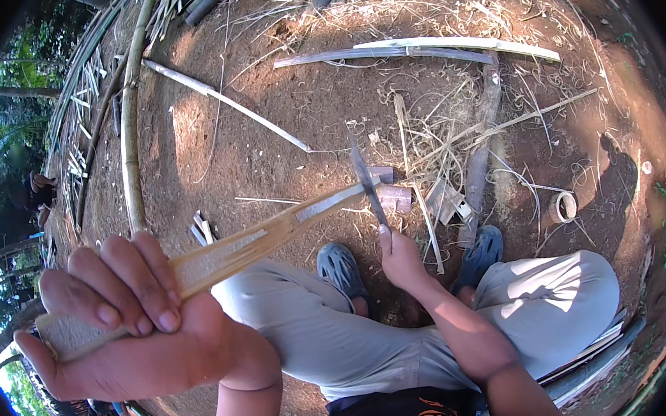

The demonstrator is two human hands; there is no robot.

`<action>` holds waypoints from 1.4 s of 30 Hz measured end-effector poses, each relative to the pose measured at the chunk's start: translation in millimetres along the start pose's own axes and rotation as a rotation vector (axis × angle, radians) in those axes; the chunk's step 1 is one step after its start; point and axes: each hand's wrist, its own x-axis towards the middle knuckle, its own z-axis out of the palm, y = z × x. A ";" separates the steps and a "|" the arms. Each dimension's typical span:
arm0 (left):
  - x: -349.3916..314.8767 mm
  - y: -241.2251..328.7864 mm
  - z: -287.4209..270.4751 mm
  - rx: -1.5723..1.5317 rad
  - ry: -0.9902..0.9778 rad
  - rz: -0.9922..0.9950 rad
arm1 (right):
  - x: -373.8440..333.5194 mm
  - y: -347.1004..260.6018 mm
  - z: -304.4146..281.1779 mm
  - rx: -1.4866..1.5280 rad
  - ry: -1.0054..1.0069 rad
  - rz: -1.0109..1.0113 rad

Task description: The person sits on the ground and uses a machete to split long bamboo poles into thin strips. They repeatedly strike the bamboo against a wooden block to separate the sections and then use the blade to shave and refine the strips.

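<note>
My left hand (134, 317), raised close at the left, is closed around the wide end of a split bamboo strip (231, 257). The strip slants up to the right, its pale inner face showing and its far end narrower. My right hand (401, 259) grips a knife (368, 182) by its handle, which the fingers mostly hide. The dark blade points away from me and crosses the strip near its far end; whether it cuts into the bamboo I cannot tell. Just beyond the blade, short brown bamboo pieces (395, 197) lie on the ground.
Thin shavings (452, 132) are heaped ahead on the dirt, beside a grey pole (485, 129). Split bamboo lengths (453, 47) lie farther off. A long bamboo pole (133, 138) runs along the left. A short bamboo ring (563, 207) sits at the right. My feet wear dark clogs (342, 268).
</note>
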 end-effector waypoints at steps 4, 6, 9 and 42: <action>8.3 -9.8 -3.8 0.114 0.073 0.043 | -16.3 -64.3 -23.2 0.144 -0.001 -0.248; 7.3 -5.2 -6.7 0.027 -0.024 -0.029 | -17.0 -55.2 -16.2 0.160 0.056 -0.311; 11.7 -4.6 -6.9 -0.054 -0.142 -0.069 | 3.5 4.8 -1.5 0.066 0.059 -0.024; 10.5 -3.0 -11.7 -0.088 -0.201 -0.059 | 7.0 -2.3 -15.3 -0.118 0.007 -0.075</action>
